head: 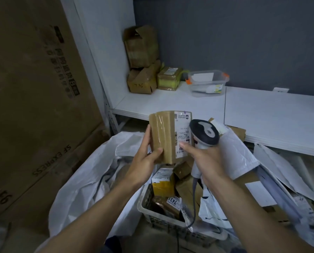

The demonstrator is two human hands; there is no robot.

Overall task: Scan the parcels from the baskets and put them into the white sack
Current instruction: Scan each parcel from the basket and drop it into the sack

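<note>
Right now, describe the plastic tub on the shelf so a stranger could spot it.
Start at the white shelf under the grey wall. At its back, right of the cardboard boxes, sits the tub. Only it is see-through, with orange clips.

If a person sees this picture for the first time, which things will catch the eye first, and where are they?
First comes the brown taped parcel, held upright in the centre by the left hand, its white label facing the handheld scanner gripped in the right hand just beside it. Below the hands, a grey basket holds more parcels, and the crumpled white sack spreads to its left.
</note>
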